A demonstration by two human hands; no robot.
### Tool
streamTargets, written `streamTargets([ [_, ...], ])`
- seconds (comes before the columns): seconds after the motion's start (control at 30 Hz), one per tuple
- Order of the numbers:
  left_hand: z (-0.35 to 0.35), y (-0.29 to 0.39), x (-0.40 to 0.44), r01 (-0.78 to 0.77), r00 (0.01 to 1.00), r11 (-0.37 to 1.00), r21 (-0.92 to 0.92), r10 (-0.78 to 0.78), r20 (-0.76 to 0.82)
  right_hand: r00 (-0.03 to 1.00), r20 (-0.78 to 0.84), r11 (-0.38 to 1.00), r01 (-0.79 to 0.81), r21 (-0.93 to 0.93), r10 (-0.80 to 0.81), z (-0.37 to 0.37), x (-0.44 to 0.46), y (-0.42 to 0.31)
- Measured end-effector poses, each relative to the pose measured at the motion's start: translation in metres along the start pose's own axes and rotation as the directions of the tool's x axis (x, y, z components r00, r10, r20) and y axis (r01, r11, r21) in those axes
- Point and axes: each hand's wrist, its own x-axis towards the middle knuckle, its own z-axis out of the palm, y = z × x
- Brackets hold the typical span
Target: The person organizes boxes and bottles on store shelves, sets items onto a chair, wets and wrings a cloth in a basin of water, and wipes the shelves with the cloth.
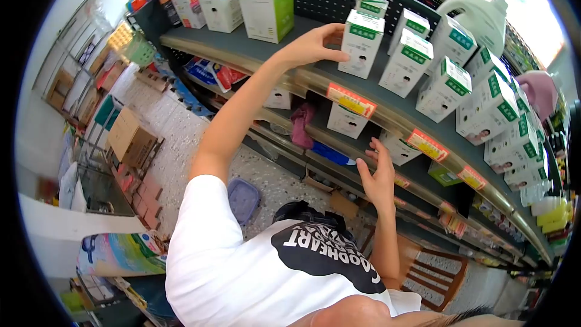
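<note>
My left hand [318, 45] is on the upper shelf [315, 75] with its fingers and thumb around the left side of an upright white box with a green top [362, 45]. The thumb lies over the box's front; the other fingertips are partly hidden behind it. Similar white boxes [406, 63] stand to the right, and one [370, 5] is right behind the held box. Lower down, my right hand [378, 172] is raised empty before the lower shelf, its fingers apart, near another white box [400, 149].
A green-and-white box [266, 9] and smaller boxes stand at the shelf's left end. Orange price labels [351, 100] line its edge. A pink cloth [302, 125] hangs below. On the floor are a purple basin [243, 200] and a cardboard box [131, 136]. A wooden chair [436, 275] stands lower right.
</note>
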Motion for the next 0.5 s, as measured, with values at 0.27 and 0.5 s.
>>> streamTargets([
  [0.27, -0.001, -0.002, -0.05, -0.188, 0.874, 0.982, -0.024, 0.156, -0.46, 0.996, 0.08, 1.0, 0.028, -0.004, -0.028, 0.002, 0.003, 0.012],
  [0.5, 0.037, -0.08, -0.18, -0.063, 0.444, 0.994, -0.094, -0.056, -0.894, 0.965, 0.253, 0.996, 0.05, 0.069, -0.066, 0.032, 0.008, 0.022],
])
